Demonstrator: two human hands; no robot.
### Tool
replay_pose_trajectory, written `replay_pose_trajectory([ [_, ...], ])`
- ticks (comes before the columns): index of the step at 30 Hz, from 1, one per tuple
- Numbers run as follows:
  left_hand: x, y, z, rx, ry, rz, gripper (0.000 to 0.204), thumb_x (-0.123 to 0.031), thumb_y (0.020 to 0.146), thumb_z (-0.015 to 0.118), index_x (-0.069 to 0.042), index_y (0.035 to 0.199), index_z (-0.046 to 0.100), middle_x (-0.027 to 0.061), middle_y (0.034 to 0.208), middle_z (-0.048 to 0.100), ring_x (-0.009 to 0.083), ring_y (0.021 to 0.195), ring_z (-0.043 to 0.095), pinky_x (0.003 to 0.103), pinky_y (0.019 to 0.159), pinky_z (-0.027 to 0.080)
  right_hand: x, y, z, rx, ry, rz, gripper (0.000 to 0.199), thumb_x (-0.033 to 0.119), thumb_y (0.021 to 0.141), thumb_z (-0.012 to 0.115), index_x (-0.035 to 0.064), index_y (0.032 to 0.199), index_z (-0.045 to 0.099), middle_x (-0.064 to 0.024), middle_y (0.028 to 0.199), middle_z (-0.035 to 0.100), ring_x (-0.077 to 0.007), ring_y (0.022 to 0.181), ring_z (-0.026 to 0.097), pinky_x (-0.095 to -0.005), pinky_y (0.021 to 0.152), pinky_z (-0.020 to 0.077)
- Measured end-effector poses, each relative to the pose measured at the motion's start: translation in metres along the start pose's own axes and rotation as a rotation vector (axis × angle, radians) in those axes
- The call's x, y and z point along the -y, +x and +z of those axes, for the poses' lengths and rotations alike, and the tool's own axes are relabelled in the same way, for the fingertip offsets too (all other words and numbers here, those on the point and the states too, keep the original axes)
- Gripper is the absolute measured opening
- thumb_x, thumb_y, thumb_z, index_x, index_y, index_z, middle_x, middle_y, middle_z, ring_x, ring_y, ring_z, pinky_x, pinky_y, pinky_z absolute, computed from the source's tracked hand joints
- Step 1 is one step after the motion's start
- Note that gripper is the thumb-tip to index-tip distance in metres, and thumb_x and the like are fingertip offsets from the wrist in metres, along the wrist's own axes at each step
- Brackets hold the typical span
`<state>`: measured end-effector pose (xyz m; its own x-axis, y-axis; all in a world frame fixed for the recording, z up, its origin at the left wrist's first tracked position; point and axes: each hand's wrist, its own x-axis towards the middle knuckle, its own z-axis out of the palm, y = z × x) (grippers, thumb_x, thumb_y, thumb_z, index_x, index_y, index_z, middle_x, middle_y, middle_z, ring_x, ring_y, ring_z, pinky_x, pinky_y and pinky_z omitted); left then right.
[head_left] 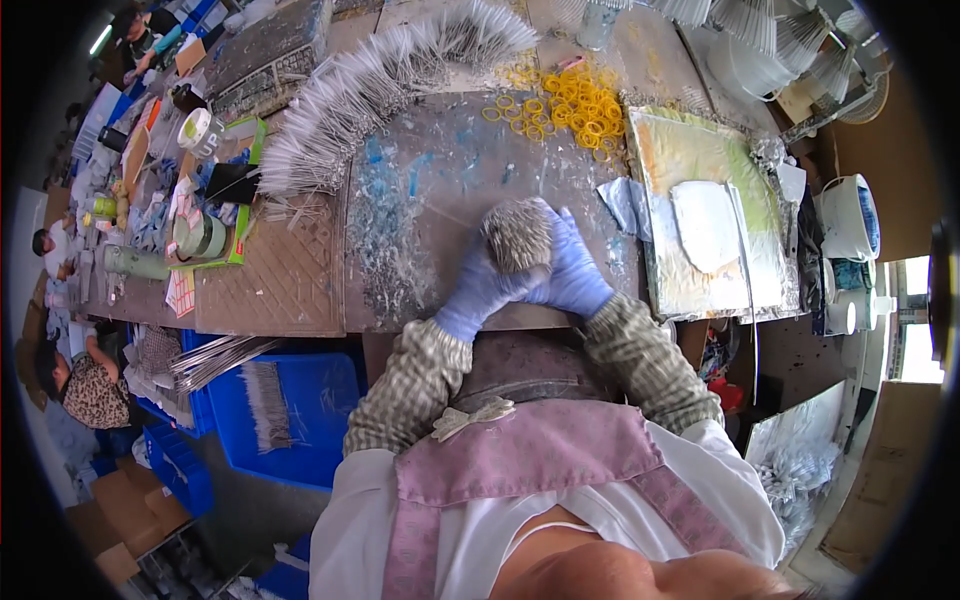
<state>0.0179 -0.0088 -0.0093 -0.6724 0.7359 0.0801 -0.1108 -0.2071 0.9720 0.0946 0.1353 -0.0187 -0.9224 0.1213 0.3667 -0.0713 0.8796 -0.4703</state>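
Note:
Both my hands wear blue gloves and close together around a thick round bundle of thin metal wires [517, 236], seen end-on near the front edge of the grey worktable [440, 170]. My left hand [478, 292] grips the bundle from the lower left. My right hand [572, 265] wraps it from the right, fingers over the top.
A long fanned row of wire bundles [370, 85] curves across the back. Yellow rubber rings [575, 100] lie scattered at the back right. A foil-covered board [710, 220] sits right. Loose wires [385, 250] lie left. Tape rolls [200, 235] and blue bins [285, 410] stand left.

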Motion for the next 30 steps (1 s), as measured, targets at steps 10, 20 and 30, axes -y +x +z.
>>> replay_pose_trajectory([
  [10, -0.049, 0.012, 0.002, -0.02, 0.043, 0.164, 0.074, -0.024, 0.076, 0.087, -0.004, 0.134, 0.046, 0.0097, 0.117, 0.063, 0.0168, 0.105, 0.063, 0.032, 0.094, 0.053, 0.007, 0.015, -0.045, 0.137, 0.397, 0.058, 0.116, 0.053, 0.057, 0.09, 0.0019, 0.146, 0.037, -0.0183, 0.132, 0.058, -0.0343, 0.125, 0.054, -0.0448, 0.109, 0.0387],
  [20, 0.032, 0.008, -0.028, 0.173, 0.525, 0.038, 0.086, -0.022, 0.07, 0.09, -0.003, 0.138, 0.04, 0.0073, 0.125, 0.058, 0.018, 0.111, 0.06, 0.032, 0.096, 0.05, -0.012, -0.021, 0.001, 0.072, -0.049, 0.042, 0.107, 0.058, 0.066, 0.078, 0.0012, 0.146, 0.035, -0.0172, 0.142, 0.05, -0.0309, 0.136, 0.046, -0.0533, 0.12, 0.0162],
  [30, -0.038, 0.026, -0.001, -0.085, 0.158, 0.091, 0.069, -0.022, 0.075, 0.087, -0.004, 0.13, 0.047, 0.0072, 0.115, 0.063, 0.0158, 0.104, 0.063, 0.032, 0.095, 0.052, -0.006, 0.018, -0.035, 0.336, 0.313, 0.084, 0.103, 0.052, 0.058, 0.088, 0.0045, 0.139, 0.045, -0.0203, 0.126, 0.06, -0.0411, 0.12, 0.054, -0.0488, 0.113, 0.032],
])
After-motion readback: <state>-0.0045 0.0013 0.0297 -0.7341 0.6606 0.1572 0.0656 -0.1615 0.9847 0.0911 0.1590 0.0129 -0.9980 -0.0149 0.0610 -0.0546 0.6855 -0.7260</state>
